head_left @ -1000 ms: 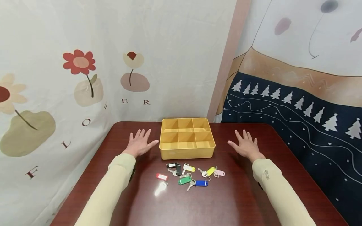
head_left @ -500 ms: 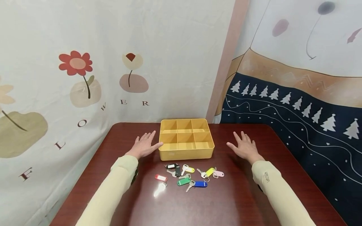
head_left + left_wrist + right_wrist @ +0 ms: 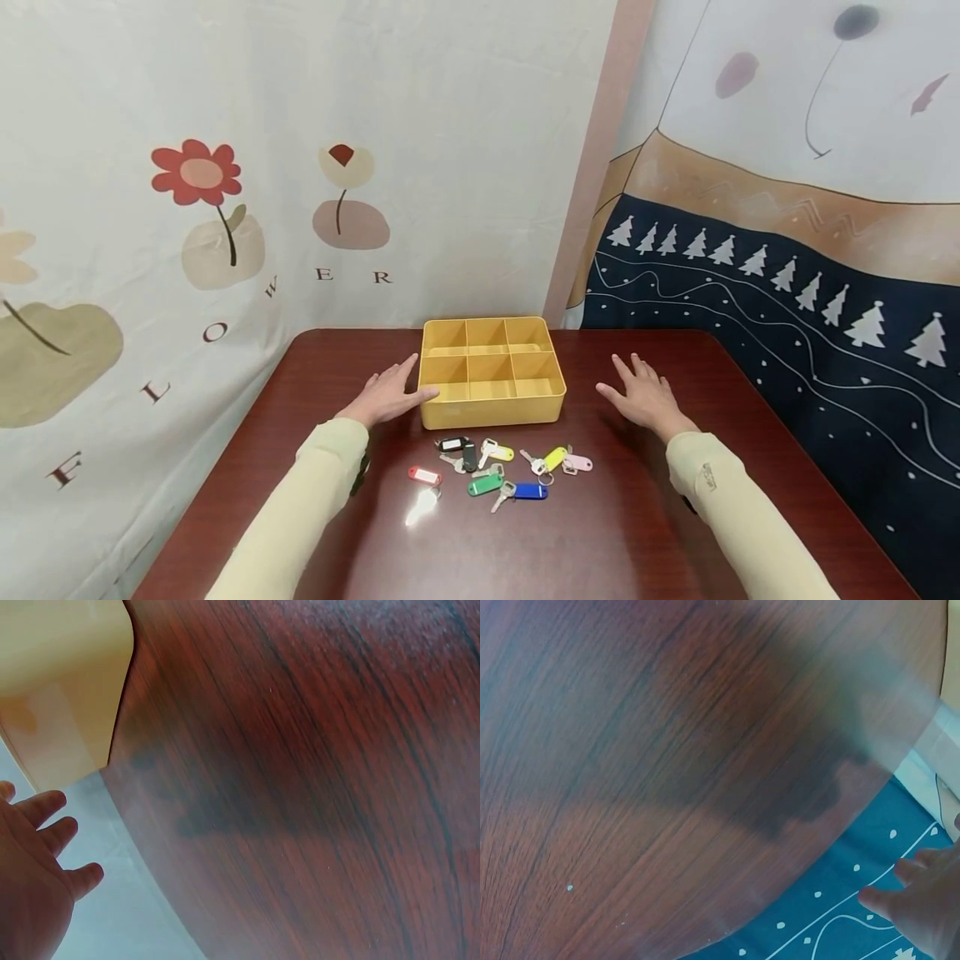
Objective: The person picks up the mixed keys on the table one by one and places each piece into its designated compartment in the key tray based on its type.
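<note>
A yellow box point(image 3: 491, 413) with two rows of compartments stands near the table's far edge. My left hand point(image 3: 384, 397) is at its left side, fingers spread, the thumb overlapping the box's front left corner in the head view. In the left wrist view the fingers show just below the box wall point(image 3: 64, 652). To the right of the box, a gap away, my right hand point(image 3: 643, 395) hovers with its fingers extended and nothing in it. Keys with coloured tags lie before the box: red point(image 3: 425, 476), black point(image 3: 469, 457), green tag point(image 3: 486, 485), blue tag point(image 3: 531, 492), yellow tag point(image 3: 556, 458) and pink tag point(image 3: 579, 462).
The dark red-brown wooden table point(image 3: 480, 558) has rounded far corners. Behind it hangs a pale curtain point(image 3: 465, 167) printed with flowers and letters. A dark blue cloth point(image 3: 750, 325) with white trees hangs along the right side.
My left hand has moved right, up to the box's left side, its thumb now over the corner. The right hand stays about where it was; the view has shifted slightly.
</note>
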Action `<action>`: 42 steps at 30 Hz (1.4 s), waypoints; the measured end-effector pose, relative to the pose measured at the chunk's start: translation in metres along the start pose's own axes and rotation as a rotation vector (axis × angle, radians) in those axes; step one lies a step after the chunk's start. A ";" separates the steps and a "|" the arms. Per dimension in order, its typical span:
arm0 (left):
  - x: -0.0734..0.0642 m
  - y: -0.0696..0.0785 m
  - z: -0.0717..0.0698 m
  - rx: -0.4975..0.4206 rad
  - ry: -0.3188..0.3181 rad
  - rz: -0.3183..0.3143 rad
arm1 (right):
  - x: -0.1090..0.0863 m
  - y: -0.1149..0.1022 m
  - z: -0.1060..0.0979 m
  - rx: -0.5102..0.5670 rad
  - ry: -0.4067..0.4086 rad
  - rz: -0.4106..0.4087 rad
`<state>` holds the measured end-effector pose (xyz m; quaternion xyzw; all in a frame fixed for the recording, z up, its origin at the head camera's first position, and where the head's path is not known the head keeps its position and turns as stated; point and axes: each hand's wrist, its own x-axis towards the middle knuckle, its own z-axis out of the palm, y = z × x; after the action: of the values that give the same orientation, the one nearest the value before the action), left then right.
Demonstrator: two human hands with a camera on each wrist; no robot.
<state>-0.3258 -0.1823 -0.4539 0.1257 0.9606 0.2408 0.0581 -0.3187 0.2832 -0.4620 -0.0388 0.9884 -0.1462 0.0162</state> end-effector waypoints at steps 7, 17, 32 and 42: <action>0.002 0.001 0.005 -0.074 0.000 0.002 | -0.005 -0.006 0.005 0.027 0.024 -0.050; 0.001 0.001 0.007 -0.150 -0.025 0.000 | -0.015 -0.019 0.017 0.166 -0.023 -0.120; -0.001 -0.001 0.009 -0.233 -0.030 0.016 | -0.048 -0.037 0.042 0.385 0.029 -0.210; 0.001 -0.002 0.008 -0.233 -0.046 0.007 | -0.078 -0.045 0.062 0.369 0.195 -0.313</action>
<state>-0.3254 -0.1805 -0.4621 0.1268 0.9242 0.3478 0.0937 -0.2348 0.2287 -0.5067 -0.1733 0.9238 -0.3278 -0.0951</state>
